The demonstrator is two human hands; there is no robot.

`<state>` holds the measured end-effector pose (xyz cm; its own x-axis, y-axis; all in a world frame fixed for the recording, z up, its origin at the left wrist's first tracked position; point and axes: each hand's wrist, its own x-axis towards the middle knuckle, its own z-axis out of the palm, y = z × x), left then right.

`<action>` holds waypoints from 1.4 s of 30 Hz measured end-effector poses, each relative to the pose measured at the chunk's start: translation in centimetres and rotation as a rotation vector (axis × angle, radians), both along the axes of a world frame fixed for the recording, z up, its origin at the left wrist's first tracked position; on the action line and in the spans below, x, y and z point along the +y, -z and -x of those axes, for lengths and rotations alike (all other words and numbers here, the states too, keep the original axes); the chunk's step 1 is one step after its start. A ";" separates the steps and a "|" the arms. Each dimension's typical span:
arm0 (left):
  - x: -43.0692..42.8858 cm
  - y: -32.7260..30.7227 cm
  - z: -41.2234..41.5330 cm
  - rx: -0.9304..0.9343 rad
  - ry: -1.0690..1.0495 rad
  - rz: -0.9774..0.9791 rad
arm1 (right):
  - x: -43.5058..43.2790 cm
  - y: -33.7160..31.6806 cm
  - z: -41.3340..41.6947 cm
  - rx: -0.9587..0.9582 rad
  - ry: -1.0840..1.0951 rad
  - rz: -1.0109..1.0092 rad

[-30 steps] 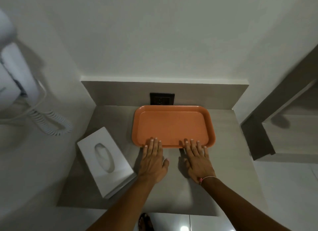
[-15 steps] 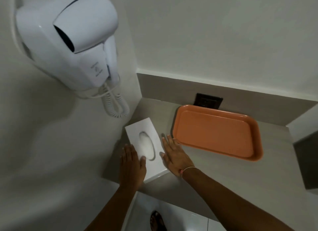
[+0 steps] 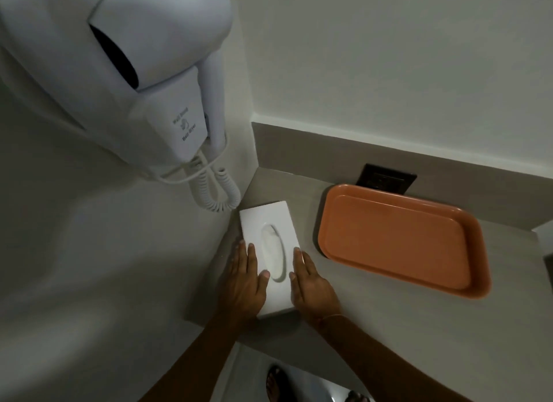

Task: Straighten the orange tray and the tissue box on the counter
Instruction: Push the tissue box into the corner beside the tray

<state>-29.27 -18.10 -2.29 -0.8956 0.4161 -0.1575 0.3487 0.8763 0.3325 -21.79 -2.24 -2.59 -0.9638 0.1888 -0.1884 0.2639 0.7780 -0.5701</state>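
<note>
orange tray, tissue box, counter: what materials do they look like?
Orange tray: likely moulded plastic, matte to satin; uniform colour, rounded raised rim, soft sheen.
Tissue box: looks like a rigid white cover, plastic or coated board, matte; crisp edges, smooth oval slot. Can't tell which.
Counter: grey stone or laminate, matte, with a matching backsplash; surface pattern too dim to judge.

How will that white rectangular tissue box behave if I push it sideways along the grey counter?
The white rectangular tissue box lies flat and low, so it will probably slide rather than tip. It looks like light card, so it may skid easily on the smooth grey counter. Pushed near one end, it would likely swivel.
</note>
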 end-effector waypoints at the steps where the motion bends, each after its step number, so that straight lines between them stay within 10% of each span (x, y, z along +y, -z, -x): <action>1: 0.1 0.0 1.3 0.001 0.030 0.032 | -0.3 -0.1 0.6 -0.010 0.032 -0.004; 18: 2.9 -0.7 14.4 0.076 0.233 0.156 | -3.7 -0.7 10.6 -0.012 0.452 0.208; 27: -0.1 -0.2 3.0 0.142 -0.138 -0.228 | 0.2 1.1 3.4 0.164 -0.127 -0.084; 42: -5.2 5.9 -2.5 0.124 0.015 0.078 | 0.6 1.7 4.5 0.100 -0.462 -0.346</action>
<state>-26.80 -23.28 -8.14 -0.9040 0.4203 -0.0784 0.3960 0.8922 0.2172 -26.25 -1.62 -4.24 -0.9706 -0.2211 -0.0946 -0.1892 0.9449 -0.2670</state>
